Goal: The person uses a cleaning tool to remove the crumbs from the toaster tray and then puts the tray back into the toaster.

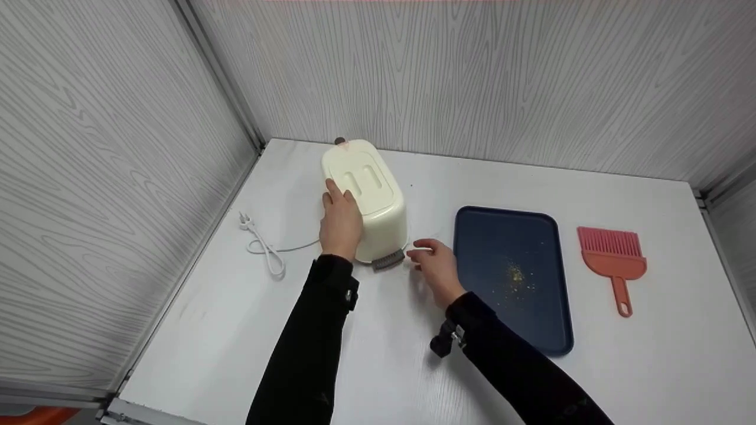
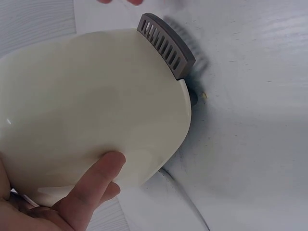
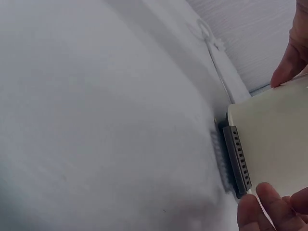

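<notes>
A cream toaster (image 1: 384, 227) with two long slot shapes on its top stands left of centre, a slatted grey-brown piece (image 2: 167, 45) at the base of its near end. My left hand (image 1: 341, 224) holds it at the near left edge, thumb and fingers around the body. In the left wrist view, fingertips (image 2: 113, 163) press against its smooth side. My right hand (image 1: 437, 265) is at the near right corner, fingers loosely bent. Its fingertips (image 3: 267, 191) come right by the end of the slatted piece, where I cannot tell if they touch it.
A navy tray (image 1: 543, 319) with yellow crumbs (image 1: 515, 277) lies right of the toaster, partly under my right sleeve in view. Farther right is a coral dustpan and brush (image 1: 614, 260). The toaster's white cord and plug (image 1: 269, 254) lie on its left. Pale panels (image 1: 472, 77) wall the table.
</notes>
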`<state>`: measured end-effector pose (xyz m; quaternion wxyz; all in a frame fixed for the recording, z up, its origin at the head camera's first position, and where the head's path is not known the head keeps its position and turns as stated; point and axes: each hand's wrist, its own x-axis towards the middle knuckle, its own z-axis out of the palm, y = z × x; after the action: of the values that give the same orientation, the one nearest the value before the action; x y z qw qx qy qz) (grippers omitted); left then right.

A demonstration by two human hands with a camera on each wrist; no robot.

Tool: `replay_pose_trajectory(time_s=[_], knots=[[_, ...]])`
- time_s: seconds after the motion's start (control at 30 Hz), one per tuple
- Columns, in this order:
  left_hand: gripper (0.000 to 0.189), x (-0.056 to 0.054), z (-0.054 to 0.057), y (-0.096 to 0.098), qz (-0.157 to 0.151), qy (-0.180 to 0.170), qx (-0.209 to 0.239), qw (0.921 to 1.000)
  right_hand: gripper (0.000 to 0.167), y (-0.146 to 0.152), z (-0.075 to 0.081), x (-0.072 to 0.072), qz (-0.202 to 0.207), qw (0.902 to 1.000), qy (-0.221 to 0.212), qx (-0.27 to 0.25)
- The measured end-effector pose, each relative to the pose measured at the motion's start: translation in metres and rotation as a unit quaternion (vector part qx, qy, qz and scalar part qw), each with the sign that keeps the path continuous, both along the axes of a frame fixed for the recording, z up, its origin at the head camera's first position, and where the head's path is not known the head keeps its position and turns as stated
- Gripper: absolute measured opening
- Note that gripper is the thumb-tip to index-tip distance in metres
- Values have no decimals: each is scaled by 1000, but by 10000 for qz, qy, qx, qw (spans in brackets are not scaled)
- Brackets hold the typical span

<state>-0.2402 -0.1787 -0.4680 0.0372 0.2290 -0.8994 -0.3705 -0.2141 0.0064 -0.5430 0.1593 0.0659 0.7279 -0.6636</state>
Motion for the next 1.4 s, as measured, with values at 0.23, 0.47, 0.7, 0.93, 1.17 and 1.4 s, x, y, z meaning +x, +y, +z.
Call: replay_pose_trajectory(time_s=[0.23, 0.47, 0.7, 0.93, 1.17, 1.4], knots=[[63, 0, 0, -3, 89, -41, 96, 9999, 93, 8, 3, -19, 1686, 9592, 1179, 1938], [62, 0, 0, -3, 145, -24, 38, 9999, 114, 3, -6, -34, 2331, 9349, 1137, 2422], [62, 0, -4, -1, 179, -102, -49, 9998, 114, -9, -18, -36, 2503, 9273, 1408, 2399], [61, 0, -5, 2, 108, 90, -133, 9998, 109, -11, -29, -37, 2412, 9242, 1722, 2410], [61, -1, -8, 2, 113, 187, -184, 9996, 101, -12, -33, -40, 2311, 9254, 1714, 2466], [60, -3, -7, 1, 102, 287, -292, 9991, 98, -15, -35, -41, 2229, 9201, 1794, 2676]])
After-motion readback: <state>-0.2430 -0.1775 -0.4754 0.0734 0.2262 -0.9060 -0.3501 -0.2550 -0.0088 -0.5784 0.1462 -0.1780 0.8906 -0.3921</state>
